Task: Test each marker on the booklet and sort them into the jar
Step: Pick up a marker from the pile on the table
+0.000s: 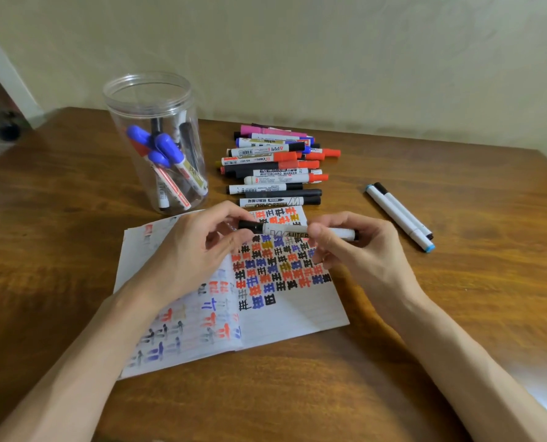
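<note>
As left hand (pixel 191 250) pinches marker (pixel 283 230), right hand (pixel 356 250) grips.

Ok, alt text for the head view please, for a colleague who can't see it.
Both hands hold a whiteboard marker over the open booklet of coloured test marks: left hand on its black cap, right hand on the barrel. Beyond, a clear jar holds several markers beside a pile of others; two pens lie apart at right.

Open surface (pixel 489 266) at far right and along near edge. Narrow gap between jar (pixel 152 138) and marker pile (pixel 275 167). Blocked behind booklet (pixel 291 314) by pile, at right by two markers (pixel 399 215). Jar mouth unobstructed from above. Wall (pixel 329 59) close behind pile.
</note>
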Available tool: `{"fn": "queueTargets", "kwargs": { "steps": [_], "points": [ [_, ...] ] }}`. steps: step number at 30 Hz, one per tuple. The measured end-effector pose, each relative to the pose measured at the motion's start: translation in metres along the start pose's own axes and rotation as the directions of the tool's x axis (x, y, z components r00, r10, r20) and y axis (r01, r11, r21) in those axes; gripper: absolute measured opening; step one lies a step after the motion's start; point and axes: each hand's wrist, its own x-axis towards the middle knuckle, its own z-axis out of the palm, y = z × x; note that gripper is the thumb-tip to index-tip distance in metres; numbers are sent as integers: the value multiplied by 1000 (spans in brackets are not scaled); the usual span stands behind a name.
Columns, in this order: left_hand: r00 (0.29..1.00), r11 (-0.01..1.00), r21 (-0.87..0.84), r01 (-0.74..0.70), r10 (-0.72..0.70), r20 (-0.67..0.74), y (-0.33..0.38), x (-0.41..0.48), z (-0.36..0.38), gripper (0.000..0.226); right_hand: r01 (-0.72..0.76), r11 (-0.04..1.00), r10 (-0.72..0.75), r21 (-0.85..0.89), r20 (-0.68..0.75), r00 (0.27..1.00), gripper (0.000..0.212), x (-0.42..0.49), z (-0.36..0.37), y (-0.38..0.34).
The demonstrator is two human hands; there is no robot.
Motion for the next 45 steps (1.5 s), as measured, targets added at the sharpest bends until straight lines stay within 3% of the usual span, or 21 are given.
{"fn": "queueTargets", "kwargs": {
  "steps": [2,5,17,22,26,32,36,40,45],
  "points": [
    [999,995,91,-46,45,11,0,-1,2,37,73,989,-73,-129,6,997,15,0,-1,0],
    [993,981,161,-111,103,55,1,-1,6,46,111,977,-108,-184,28,994,18,1,-1,1],
    [991,978,183,-105,118,-60,6,0,11,27,148,982,-151,-114,-22,988,17,-2,7,10],
    [998,991,117,-64,67,-21,12,-2,12,40,97,995,-97,-36,26,995,15,9,-3,12],
    [999,997,73,-31,32,-13,10,5,7,29,56,998,-52,-33,111,992,21,17,-9,15],
    [987,966,-257,1,-42,-154,21,15,-7,17,194,927,-169,-321,104,980,56,25,-7,16],
    [966,951,-300,-71,-10,-259,38,26,-28,20,232,883,-195,-409,132,972,64,26,-4,22],
    [883,955,-215,-204,85,-462,59,43,-69,16,246,873,-206,-422,138,969,58,26,2,20],
    [646,920,-129,-370,155,-747,73,68,-123,18,300,839,-255,-453,159,954,54,23,9,21]
  ]
}}
